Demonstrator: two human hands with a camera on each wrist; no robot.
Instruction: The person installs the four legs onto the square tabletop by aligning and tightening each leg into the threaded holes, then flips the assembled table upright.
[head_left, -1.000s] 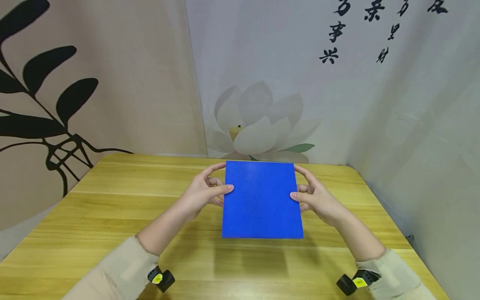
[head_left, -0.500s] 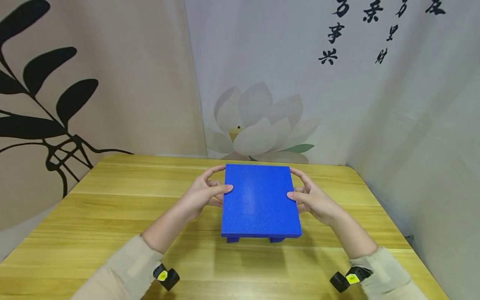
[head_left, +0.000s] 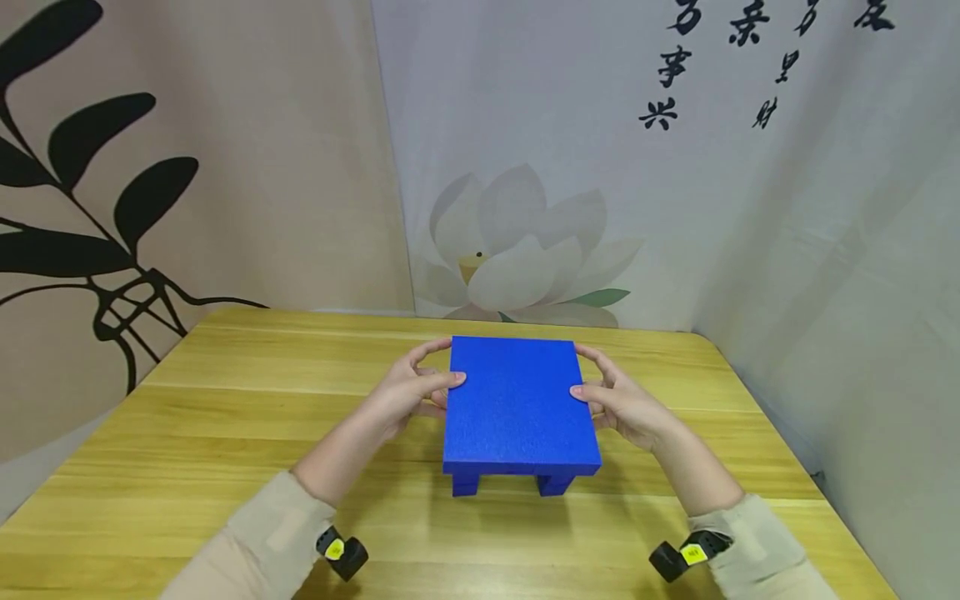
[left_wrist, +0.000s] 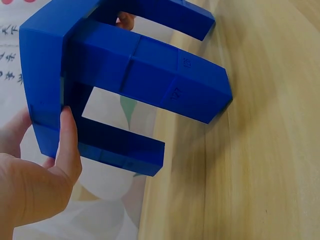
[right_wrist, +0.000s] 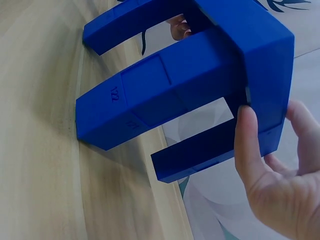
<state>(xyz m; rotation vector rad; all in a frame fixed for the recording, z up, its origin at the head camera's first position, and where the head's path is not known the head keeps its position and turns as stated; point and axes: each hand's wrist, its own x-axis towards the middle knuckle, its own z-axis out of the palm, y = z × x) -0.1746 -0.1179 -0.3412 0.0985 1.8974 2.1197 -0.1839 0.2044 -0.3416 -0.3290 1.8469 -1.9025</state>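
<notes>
A small blue stool (head_left: 517,400) with a flat square top and several thick legs is held between both hands over the wooden table. My left hand (head_left: 408,387) grips the left edge of its top, thumb lying on the upper face. On the opposite edge my right hand (head_left: 626,400) grips in the same way. Raised digits mark the sides of a near leg (left_wrist: 155,75) in the left wrist view. The end of the near leg (right_wrist: 145,95) is right at the wood in the right wrist view, while a far leg (right_wrist: 200,150) stands higher, so the stool leans.
The wooden table (head_left: 225,433) stretches out on all sides of the stool. Behind it hangs a pale cloth backdrop (head_left: 300,167) with a printed lotus (head_left: 525,250), dark leaves and black characters. Black wrist cameras (head_left: 343,554) are strapped over the sleeves.
The stool's top has tipped from facing me towards level, and its front legs have come into view below it. Both hands have kept their hold, and the forearms have moved slightly inward.
</notes>
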